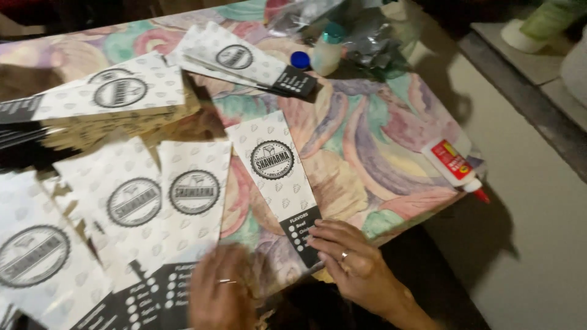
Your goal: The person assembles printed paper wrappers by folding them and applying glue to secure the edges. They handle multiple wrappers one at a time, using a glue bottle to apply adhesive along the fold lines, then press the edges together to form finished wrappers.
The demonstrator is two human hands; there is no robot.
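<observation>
One paper sleeve (pixel 276 177) under right fingers (pixel 324 239).

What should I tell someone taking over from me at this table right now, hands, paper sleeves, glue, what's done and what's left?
Right hand: flat, fingers pressing the dark end of the narrow folded sleeve at the table's near edge.
Left hand: blurred, resting on the unfolded sheets to the left; grip unclear.
Glue bottle: lying at the right edge, untouched.
Done: one pile of folded sleeves at far left, another small pile at the far side.
Left: several flat sheets appear unfolded; the sleeve under the right hand is still being pressed.
</observation>
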